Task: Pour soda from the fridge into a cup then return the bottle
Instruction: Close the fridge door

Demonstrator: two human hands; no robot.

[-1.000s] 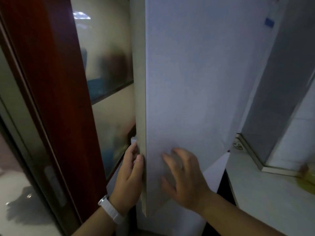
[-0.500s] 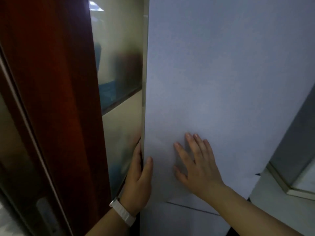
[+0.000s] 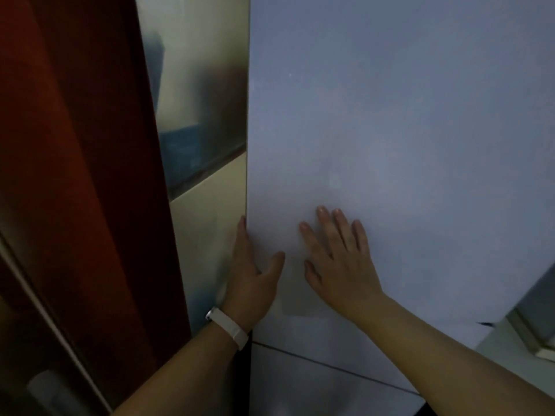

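Observation:
The white fridge door [image 3: 390, 130] fills most of the view and sits almost flush with the fridge body. My left hand [image 3: 249, 283], with a white wristband, grips the door's left edge: its fingers are hidden behind the edge and its thumb lies on the front. My right hand [image 3: 339, 265] rests flat on the door front with its fingers spread. A seam separates this door from a lower fridge door [image 3: 315, 388]. No soda bottle or cup is in view.
A dark red wooden door frame [image 3: 75, 175] stands close on the left. Between it and the fridge runs a glossy tiled wall [image 3: 201, 85]. A pale countertop corner [image 3: 504, 346] shows at the lower right beside the fridge.
The fridge door has swung toward the fridge body, so its thick edge no longer shows. Both hands stayed on it, and my view moved closer.

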